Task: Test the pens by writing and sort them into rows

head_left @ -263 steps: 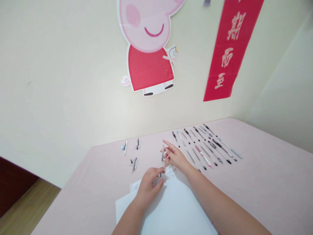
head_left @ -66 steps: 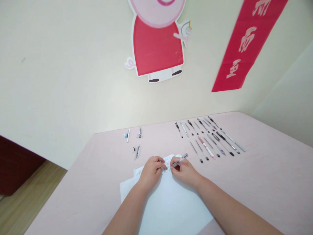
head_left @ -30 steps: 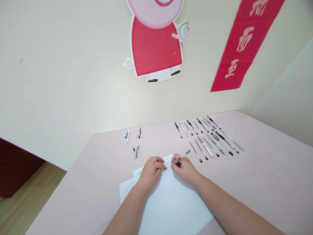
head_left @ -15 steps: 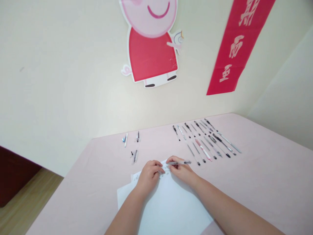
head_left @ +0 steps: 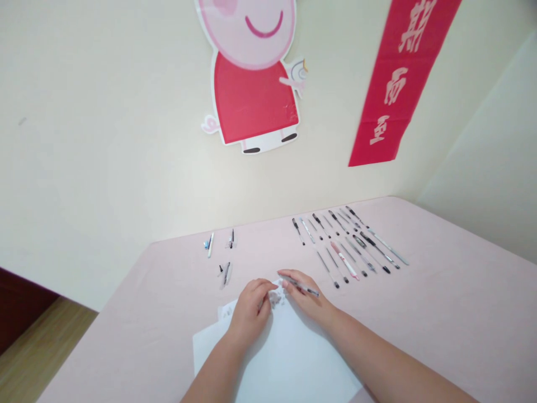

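Observation:
A slim clear-barrelled pen (head_left: 305,287) lies slantwise across the fingers of my right hand (head_left: 312,301), which is closed on it above the top of the white paper (head_left: 293,352). Just left of it, my left hand (head_left: 249,308) rests on the sheet with its fingers curled in and the thumb hidden. Whether anything small sits in those fingers I cannot make out. Between the two hands, small grey marks or bits (head_left: 277,299) show on the paper, too blurred to tell. Both hands are close together but apart.
Several pens and refills lie in two slanting rows, among them a pink-and-white pen (head_left: 344,260). At left are a white pen (head_left: 211,245) with a blue part and two dark refills with clear parts (head_left: 225,275). Pink cloth (head_left: 440,313) covers the table against the wall.
The pen in my right hand has turned from nearly level to sloping down to the right. My left fingers have drawn in. The whole view has shifted slightly.

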The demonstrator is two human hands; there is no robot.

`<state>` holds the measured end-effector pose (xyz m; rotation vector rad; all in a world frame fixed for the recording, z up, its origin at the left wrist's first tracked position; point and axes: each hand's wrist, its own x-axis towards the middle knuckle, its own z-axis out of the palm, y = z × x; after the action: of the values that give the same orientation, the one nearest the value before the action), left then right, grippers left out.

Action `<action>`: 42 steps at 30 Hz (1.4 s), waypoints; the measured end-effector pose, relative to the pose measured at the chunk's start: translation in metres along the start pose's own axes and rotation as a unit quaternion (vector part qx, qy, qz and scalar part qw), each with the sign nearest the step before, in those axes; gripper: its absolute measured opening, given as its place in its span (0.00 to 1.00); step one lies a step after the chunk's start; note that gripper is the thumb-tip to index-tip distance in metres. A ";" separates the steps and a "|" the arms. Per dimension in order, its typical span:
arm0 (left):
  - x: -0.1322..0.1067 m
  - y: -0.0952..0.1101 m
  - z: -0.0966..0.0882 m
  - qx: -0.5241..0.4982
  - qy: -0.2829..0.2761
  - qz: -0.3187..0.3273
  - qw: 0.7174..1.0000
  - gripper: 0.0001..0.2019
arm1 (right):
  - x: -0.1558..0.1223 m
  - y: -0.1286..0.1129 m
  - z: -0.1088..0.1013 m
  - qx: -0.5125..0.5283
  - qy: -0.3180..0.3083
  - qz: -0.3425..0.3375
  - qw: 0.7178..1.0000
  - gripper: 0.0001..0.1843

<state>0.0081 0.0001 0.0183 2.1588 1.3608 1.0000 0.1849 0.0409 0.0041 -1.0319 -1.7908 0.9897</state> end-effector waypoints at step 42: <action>-0.008 0.032 0.017 -0.040 -0.071 0.008 0.997 0.14 | -0.005 -0.015 0.006 -0.026 -0.066 0.041 0.997 0.15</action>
<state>0.0380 -0.0204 0.0247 2.1402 1.2207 0.8736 0.1773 0.0300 0.0141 -1.1025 -1.9035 1.0896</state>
